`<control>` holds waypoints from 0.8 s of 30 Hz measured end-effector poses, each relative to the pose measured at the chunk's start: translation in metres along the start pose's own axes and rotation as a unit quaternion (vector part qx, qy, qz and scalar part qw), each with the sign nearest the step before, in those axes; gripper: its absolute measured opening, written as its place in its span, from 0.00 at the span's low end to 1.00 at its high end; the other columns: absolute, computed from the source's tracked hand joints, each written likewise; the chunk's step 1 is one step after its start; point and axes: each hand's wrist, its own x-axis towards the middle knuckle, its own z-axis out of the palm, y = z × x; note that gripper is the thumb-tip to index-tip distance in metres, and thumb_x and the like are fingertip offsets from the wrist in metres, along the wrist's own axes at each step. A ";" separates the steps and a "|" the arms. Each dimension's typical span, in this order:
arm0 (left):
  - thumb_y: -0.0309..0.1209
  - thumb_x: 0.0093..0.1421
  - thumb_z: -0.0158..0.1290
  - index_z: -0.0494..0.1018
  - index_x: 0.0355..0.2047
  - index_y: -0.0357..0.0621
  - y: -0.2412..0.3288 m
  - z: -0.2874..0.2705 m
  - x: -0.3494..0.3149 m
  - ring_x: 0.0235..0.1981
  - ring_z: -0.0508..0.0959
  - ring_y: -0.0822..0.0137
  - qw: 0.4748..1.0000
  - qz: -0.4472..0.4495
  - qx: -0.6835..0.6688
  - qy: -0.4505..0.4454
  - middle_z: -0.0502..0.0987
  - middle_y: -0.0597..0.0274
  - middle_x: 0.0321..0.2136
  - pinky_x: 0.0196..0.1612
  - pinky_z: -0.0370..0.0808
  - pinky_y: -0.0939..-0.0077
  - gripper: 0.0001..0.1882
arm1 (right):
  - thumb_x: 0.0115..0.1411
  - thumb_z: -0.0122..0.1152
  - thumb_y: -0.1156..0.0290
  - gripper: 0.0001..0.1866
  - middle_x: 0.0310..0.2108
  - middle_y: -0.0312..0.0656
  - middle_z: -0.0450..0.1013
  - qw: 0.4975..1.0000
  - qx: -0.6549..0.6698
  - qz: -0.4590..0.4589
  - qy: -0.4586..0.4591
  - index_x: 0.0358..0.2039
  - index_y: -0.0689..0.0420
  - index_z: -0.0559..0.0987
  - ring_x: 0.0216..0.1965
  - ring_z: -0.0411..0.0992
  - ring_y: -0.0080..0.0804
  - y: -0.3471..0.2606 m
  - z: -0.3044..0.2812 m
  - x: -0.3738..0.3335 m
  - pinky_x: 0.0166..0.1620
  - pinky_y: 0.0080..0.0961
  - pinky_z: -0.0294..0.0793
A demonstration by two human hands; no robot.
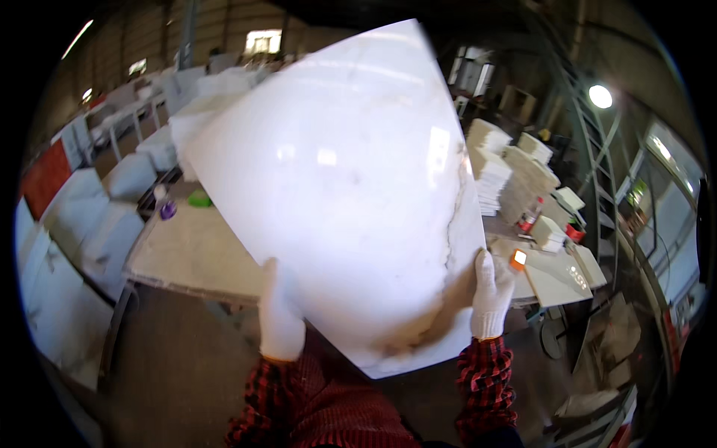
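A large glossy white stone slab [351,201] with brown veining along its right and lower edges is held up tilted in front of me. White knitted gloves cover both hands. My left hand [281,317] grips the slab's lower left edge, its thumb against the face. On the right edge, my right hand [491,295] closes round the slab with its thumb on the front. The other fingers of both hands are mostly hidden. A small orange-edged bright object [518,259] shows beside my right hand; whether the hand touches it I cannot tell.
Behind the slab stands a worktable [187,246] with a green item [199,198] and a purple-based bottle [166,207]. Stacked white tiles [489,175], a red-labelled bottle [530,215] and a pale flat panel [556,280] lie right. Wrapped slabs [89,224] stand left; a metal ladder-like frame [594,142] rises right.
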 end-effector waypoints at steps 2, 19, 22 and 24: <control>0.47 0.78 0.43 0.70 0.61 0.36 0.024 0.035 0.017 0.50 0.76 0.71 0.997 0.037 0.060 -0.039 0.76 0.62 0.51 0.52 0.75 0.75 0.26 | 0.75 0.56 0.56 0.23 0.32 0.36 0.76 0.998 0.014 -0.018 0.053 0.41 0.69 0.81 0.35 0.69 0.23 -0.008 -0.018 -0.010 0.40 0.27 0.70; 0.41 0.63 0.61 0.79 0.45 0.40 -0.007 0.193 0.028 0.34 0.80 0.72 0.668 0.264 0.652 -0.242 0.83 0.59 0.34 0.42 0.77 0.73 0.18 | 0.72 0.60 0.51 0.42 0.72 0.43 0.57 0.746 0.530 0.387 -0.114 0.76 0.54 0.52 0.73 0.55 0.42 0.057 0.040 -0.244 0.73 0.47 0.56; 0.42 0.62 0.61 0.79 0.44 0.40 -0.031 0.156 0.039 0.34 0.81 0.70 0.644 0.196 0.690 -0.264 0.83 0.56 0.33 0.42 0.77 0.70 0.19 | 0.72 0.59 0.53 0.42 0.75 0.45 0.53 0.692 0.535 0.448 -0.185 0.75 0.60 0.52 0.76 0.51 0.41 0.072 0.055 -0.268 0.76 0.46 0.52; 0.40 0.62 0.61 0.79 0.42 0.38 -0.049 0.135 0.055 0.32 0.79 0.72 0.642 0.195 0.691 -0.270 0.82 0.60 0.32 0.40 0.77 0.71 0.17 | 0.73 0.58 0.54 0.40 0.75 0.45 0.54 0.665 0.512 0.508 -0.194 0.75 0.60 0.53 0.76 0.52 0.41 0.091 0.063 -0.277 0.76 0.46 0.52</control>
